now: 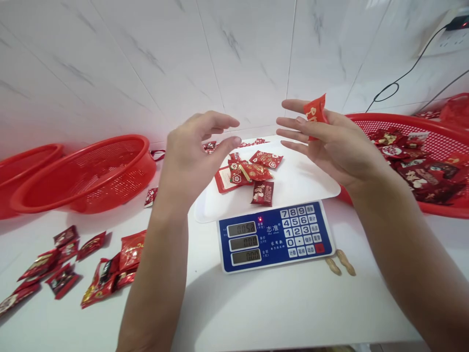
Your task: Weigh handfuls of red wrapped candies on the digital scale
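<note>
Head camera: your nearer right fingers (293,135) pinch the small, glossy orange-red packet (315,110), roughly upright and crosswise to them; your left fingers (222,119) curve open, empty.

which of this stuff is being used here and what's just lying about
Seemingly in use:
orange-red packet in the right hand
scale
packets on its tray
right basket

Probably just lying about:
peanuts
black plug
</note>
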Motion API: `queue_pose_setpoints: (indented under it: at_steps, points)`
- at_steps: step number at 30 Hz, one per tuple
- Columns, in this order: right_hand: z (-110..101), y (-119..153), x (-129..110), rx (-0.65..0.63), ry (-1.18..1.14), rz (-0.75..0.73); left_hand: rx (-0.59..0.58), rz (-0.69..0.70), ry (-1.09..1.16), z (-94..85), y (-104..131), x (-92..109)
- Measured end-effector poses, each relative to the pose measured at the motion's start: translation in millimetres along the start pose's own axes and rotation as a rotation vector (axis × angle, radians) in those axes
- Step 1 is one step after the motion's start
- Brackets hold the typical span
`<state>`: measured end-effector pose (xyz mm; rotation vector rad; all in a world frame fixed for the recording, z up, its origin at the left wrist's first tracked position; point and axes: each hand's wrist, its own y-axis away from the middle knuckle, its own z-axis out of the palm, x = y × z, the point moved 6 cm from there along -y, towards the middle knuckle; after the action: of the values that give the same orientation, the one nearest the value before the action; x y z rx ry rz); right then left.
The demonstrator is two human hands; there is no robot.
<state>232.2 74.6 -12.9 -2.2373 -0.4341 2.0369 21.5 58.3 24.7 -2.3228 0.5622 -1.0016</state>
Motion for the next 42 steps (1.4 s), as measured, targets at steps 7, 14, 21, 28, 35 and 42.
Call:
queue_pose_setpoints:
  at_steps: [7, 14, 21, 28, 35, 42]
  points:
    - [2.0, 0.9, -0.6, -0.014, -0.015, -0.004, 0.044, 0.027, 0.040, -4.1, 0.0, 6.7]
    - [3.9, 1.2, 1.0, -0.024, -0.022, 0.013, -0.008, -0.016, 0.033, 2.1, 1.0, 4.9]
    - [2.3, 2.0, 0.8, -0.032, -0.027, 0.012, -0.031, -0.003, 0.030, 3.6, 1.4, 6.0]
    - [3.2, 0.2, 2.1, -0.029, 0.004, 0.006, -0.039, -0.017, 0.034, 5.5, 1.4, 4.7]
    - [-71.8, 14.8, -20.6, 0.382, 0.498, -0.045, -0.049, -0.052, 0.026, 0.8, 0.4, -0.4]
    - [-207.0, 10.4, 25.0, 0.377, 0.963, 0.092, -0.553, -0.080, -0.179, 23.3, 7.8, -20.2]
